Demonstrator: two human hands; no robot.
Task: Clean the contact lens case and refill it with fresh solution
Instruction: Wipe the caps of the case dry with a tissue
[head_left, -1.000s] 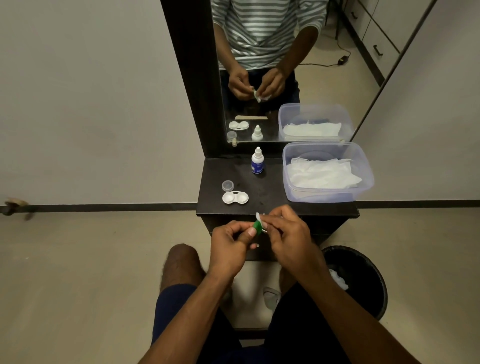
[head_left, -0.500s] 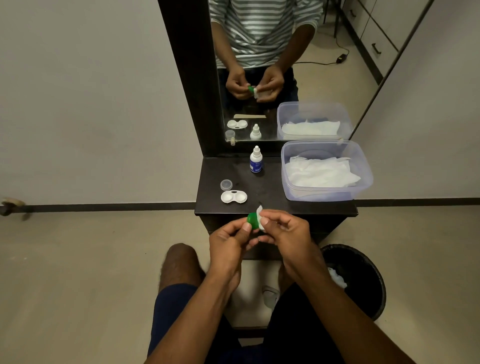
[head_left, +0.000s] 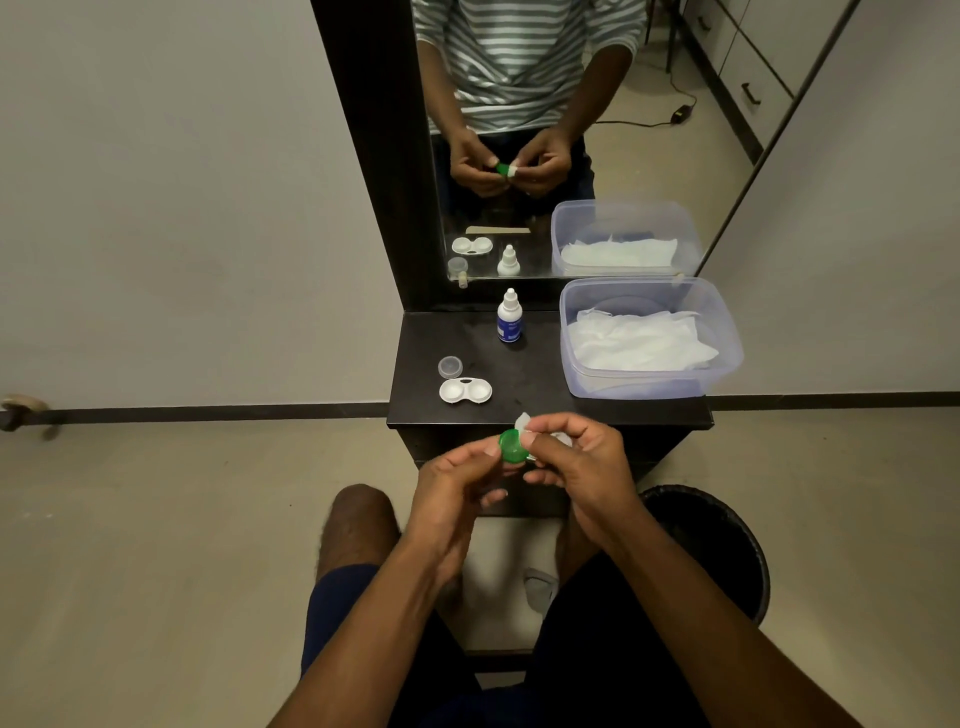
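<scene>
My left hand (head_left: 460, 480) pinches a green lens-case cap (head_left: 512, 446) just in front of the dark shelf's front edge. My right hand (head_left: 576, 457) pinches a small white tissue (head_left: 522, 420) against the cap's inside. The white lens case (head_left: 465, 391), both wells uncovered, lies on the shelf (head_left: 540, 384) at the left. A clear round cap (head_left: 450, 367) sits just behind it. The solution bottle (head_left: 509, 318), white with a blue label, stands upright near the mirror.
A clear plastic tub (head_left: 727, 358) of white tissues fills the shelf's right side. A black waste bin (head_left: 727, 540) holding a used tissue stands on the floor at the right. The mirror (head_left: 571, 130) behind reflects the scene. My bare knee (head_left: 358, 519) is below the shelf.
The green cap has turned so that more of its round face shows. Both hands have stayed at the shelf's front edge, and the tissue now sits at the cap's upper right.
</scene>
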